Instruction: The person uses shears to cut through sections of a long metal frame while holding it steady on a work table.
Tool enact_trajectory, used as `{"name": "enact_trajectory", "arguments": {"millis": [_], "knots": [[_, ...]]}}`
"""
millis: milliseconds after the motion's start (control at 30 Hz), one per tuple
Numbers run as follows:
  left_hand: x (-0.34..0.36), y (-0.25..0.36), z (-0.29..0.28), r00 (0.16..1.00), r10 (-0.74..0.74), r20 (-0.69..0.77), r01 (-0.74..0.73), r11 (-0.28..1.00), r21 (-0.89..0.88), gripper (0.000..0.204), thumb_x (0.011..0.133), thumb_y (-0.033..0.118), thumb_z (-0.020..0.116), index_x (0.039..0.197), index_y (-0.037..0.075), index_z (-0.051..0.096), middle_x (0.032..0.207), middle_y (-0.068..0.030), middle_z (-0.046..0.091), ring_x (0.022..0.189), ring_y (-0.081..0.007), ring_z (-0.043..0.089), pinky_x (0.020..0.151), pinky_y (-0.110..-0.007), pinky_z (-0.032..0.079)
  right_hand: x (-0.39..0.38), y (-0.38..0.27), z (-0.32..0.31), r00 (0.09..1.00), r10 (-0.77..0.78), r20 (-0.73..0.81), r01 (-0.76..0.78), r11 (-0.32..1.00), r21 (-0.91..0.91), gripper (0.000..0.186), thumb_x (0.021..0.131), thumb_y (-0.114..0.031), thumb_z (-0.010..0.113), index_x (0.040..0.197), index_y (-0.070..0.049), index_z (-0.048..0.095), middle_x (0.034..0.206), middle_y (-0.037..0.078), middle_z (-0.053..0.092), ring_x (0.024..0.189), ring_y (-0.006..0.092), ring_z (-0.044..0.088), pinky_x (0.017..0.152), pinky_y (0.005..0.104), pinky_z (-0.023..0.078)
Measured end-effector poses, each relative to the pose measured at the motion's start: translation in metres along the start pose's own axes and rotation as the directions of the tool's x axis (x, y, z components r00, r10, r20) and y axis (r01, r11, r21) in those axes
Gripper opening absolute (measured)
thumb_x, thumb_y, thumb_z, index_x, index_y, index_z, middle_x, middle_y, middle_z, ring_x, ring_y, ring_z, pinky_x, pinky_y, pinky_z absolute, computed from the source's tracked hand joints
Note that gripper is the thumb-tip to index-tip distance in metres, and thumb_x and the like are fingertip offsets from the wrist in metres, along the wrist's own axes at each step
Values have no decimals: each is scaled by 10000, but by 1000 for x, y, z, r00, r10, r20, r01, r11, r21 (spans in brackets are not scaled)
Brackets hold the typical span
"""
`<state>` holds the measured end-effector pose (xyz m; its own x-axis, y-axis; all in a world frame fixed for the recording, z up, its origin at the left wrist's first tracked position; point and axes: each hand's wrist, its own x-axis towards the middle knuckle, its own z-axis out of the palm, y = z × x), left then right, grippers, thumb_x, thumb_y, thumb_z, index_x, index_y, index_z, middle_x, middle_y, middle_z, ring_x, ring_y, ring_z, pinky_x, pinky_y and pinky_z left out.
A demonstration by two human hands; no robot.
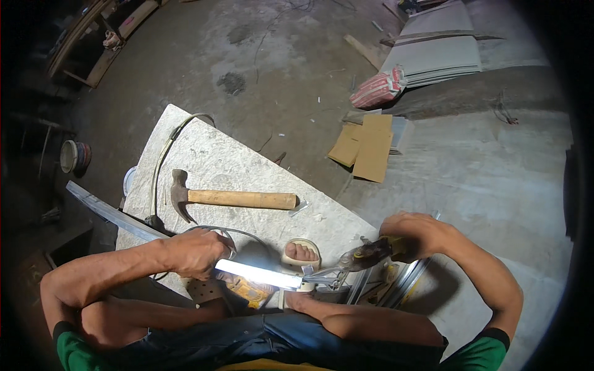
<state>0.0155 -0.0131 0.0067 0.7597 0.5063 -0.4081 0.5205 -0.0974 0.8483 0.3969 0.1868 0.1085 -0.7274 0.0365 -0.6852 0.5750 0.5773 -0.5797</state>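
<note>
My left hand (197, 252) is closed around a long silver metal channel (114, 213). One part of the channel sticks out far to the left, and its brightly lit end points right, over my lap. In my right hand (416, 236) is a pair of tin snips (365, 255) with dark and yellow handles. Their jaws meet the channel's lit end, beside a small bent tab of metal; whether they bite into it is hard to tell. A claw hammer (242, 198) with a wooden handle lies on the pale board beyond my hands.
The pale, rough board (216, 151) has a cable (162, 154) along its left side. A yellow power tool (250, 295) sits under the channel. More metal channels (403, 284) lie below my right hand. Cardboard pieces (373, 148) and a red-striped sack (377, 88) are farther right.
</note>
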Motion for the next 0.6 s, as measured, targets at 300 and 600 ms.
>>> {"name": "enact_trajectory", "arguments": {"millis": [300,600], "knots": [[-8,4,4,1000,-7,-17,8,997,81,407,688,88,651,1095,91,658,951,-135,641,864,-379,641,733,-462,519,14,0,21,918,73,389,-150,973,173,454,698,-148,720,1122,-74,576,1026,150,635,949,328,602,811,397,486],[-8,8,3,997,-82,4,79,970,229,338,666,115,650,993,56,707,1060,-152,672,866,-368,664,744,-439,539,7,10,34,981,-112,161,81,979,187,614,666,-117,707,1239,-68,491,1149,152,555,1114,330,535,921,406,450]]}}
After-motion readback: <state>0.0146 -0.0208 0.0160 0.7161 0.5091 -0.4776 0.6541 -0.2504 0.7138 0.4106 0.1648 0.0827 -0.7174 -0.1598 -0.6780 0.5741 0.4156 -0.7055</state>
